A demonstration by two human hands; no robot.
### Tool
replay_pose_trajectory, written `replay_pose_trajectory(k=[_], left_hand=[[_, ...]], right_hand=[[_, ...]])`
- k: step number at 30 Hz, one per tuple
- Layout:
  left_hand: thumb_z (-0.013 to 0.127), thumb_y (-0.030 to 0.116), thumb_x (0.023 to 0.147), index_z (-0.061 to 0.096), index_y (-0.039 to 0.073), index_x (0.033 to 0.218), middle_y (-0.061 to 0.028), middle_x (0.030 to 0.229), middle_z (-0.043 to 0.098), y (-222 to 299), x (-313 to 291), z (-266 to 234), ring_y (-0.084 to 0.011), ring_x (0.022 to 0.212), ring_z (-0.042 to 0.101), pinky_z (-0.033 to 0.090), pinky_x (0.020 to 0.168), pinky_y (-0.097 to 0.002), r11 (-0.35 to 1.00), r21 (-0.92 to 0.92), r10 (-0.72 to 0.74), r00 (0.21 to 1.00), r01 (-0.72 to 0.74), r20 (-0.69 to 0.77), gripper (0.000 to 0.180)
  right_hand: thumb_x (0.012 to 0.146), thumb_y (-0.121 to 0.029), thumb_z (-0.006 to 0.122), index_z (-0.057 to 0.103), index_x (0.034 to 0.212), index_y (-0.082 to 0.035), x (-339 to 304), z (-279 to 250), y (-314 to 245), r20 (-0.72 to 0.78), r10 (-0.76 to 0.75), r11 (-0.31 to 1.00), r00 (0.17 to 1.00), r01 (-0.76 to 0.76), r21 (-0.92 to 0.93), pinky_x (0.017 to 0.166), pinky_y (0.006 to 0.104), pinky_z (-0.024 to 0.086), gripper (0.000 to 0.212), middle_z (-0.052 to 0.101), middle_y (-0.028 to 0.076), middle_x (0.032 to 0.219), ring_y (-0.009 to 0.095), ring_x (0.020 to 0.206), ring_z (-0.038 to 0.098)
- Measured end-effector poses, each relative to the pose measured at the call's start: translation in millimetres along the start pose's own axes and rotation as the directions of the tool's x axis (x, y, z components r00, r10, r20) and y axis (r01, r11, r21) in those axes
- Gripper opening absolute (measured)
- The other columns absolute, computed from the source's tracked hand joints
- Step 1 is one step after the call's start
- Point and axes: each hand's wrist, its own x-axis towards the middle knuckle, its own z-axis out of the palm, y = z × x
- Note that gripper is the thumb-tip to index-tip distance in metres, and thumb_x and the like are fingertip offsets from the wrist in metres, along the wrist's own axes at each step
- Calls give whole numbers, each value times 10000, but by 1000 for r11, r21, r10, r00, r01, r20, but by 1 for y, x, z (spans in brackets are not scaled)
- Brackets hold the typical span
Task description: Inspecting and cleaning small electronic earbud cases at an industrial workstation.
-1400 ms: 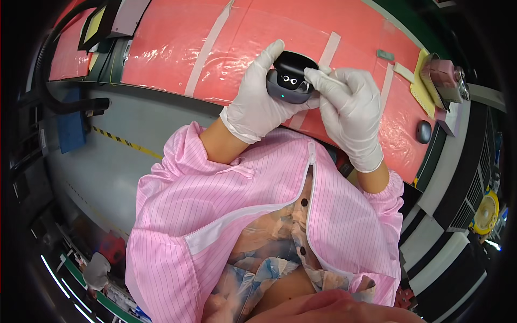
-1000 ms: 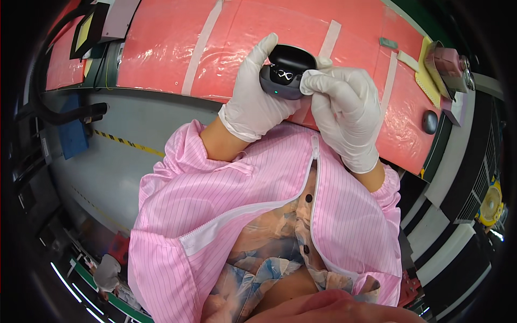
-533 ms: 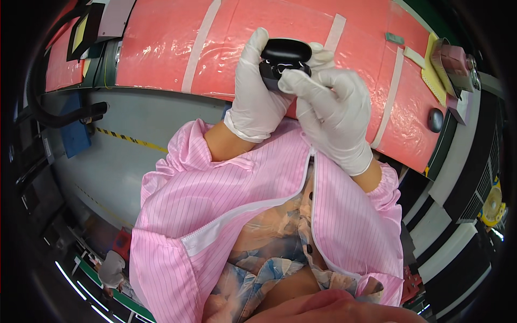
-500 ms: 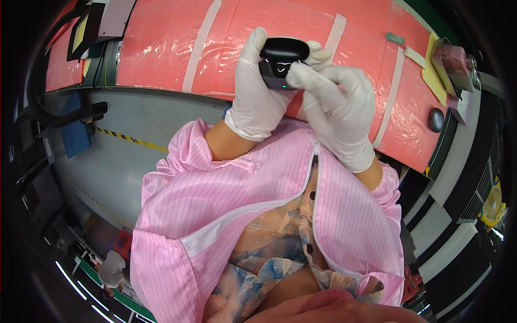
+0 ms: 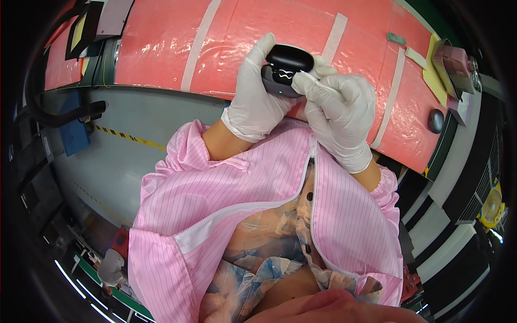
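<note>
My left hand (image 5: 257, 96), in a white glove, is wrapped round a black earbud charging case (image 5: 290, 58). Its lid stands raised, glossy hollows show inside, and a small green light glows on the front. My right hand (image 5: 342, 102), also gloved in white, has thumb and forefinger pinched together at the case's right front edge. Whatever lies between those fingertips, if anything, is hidden. Both hands are above the near part of a table covered in pink sheeting (image 5: 156, 59).
A smooth dark oval object (image 5: 435, 121) rests near the table's right edge. Yellow sheets (image 5: 432, 81) and a pink container (image 5: 453, 58) stand beyond it, with a small green block (image 5: 396, 38) at the back. To the left, a black flexible hose (image 5: 81, 114) hangs beside the table.
The case and my left hand have shifted slightly right and toward me, and the case has tilted a little. My right fingertips remain at its right front edge.
</note>
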Motion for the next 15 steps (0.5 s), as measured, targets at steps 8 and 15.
replay_pose_trajectory(k=[8, 15], left_hand=[[384, 468, 952, 529, -66, 1133, -210, 1093, 600, -5, 2, -15, -316, 1036, 593, 486, 936, -434, 915, -352, -102, 957, 198, 273, 583], [349, 507, 947, 547, -73, 1122, -221, 1085, 610, 0, -4, 11, -357, 1045, 592, 488, 934, -445, 966, -213, -118, 985, 143, 127, 638]], right_hand=[[641, -11, 685, 720, 954, -167, -7, 1, 10, -116, 13, 1000, 993, -13, -3, 540, 307, 401, 352, 588, -18, 739, 173, 619, 519], [803, 72, 581, 631, 1080, -13, -16, -13, 14, -233, 474, 831, 849, -344, 436, 705, 243, 481, 294, 651, 55, 884, 131, 815, 603]])
